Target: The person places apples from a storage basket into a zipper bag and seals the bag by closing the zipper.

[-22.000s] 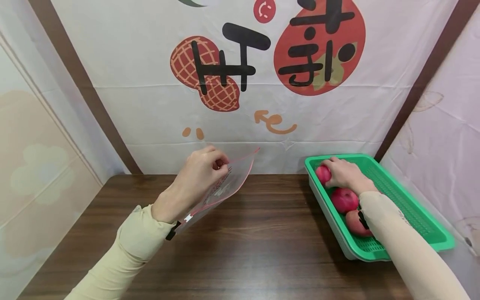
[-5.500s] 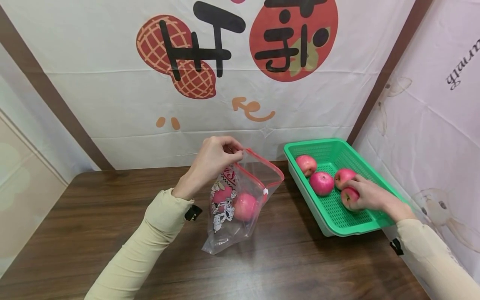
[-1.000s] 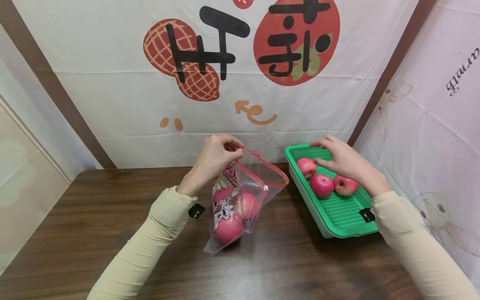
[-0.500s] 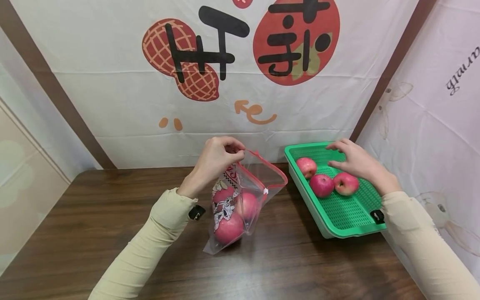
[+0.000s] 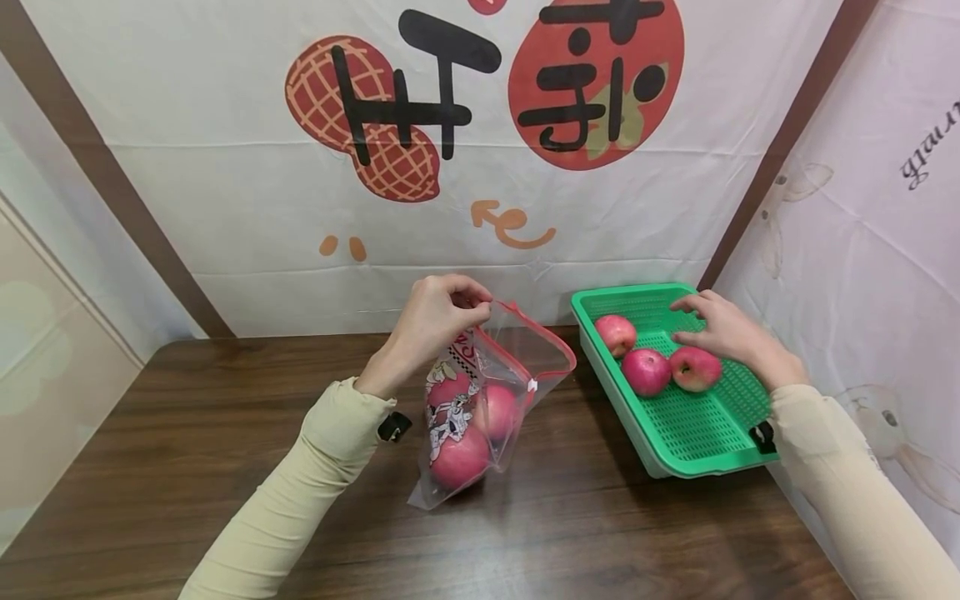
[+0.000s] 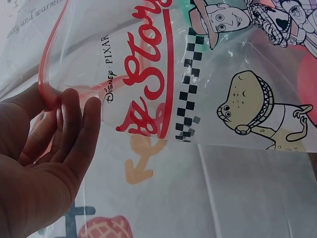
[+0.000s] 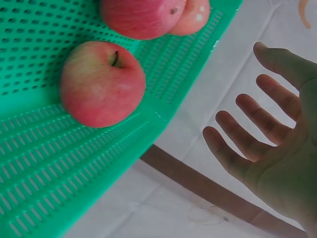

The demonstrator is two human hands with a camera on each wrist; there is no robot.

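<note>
My left hand (image 5: 435,321) pinches the red-edged rim of a clear zip bag (image 5: 510,350), printed with cartoon figures and red lettering (image 6: 148,59). Inside the bag are three red apples, the lowest apple (image 5: 459,458) showing near the bottom; the print partly covers another. The bag's mouth gapes toward the right, its white slider (image 5: 532,386) at the near corner. My right hand (image 5: 727,333) hovers above the green basket (image 5: 690,465), fingers spread and holding nothing. Three more apples lie in that basket; closest to the hand is the right apple (image 5: 695,368), also the nearest apple (image 7: 102,84) in the right wrist view.
A dark wood table (image 5: 225,433) carries the bag and the basket. Behind it hangs a white printed cloth (image 5: 247,208), and another cloth (image 5: 847,275) borders the right side close to the basket.
Since 5.5 seconds ago, an apple has gone from the basket into the bag. In the last second my right hand has moved right and slightly down over the basket; my left stays put.
</note>
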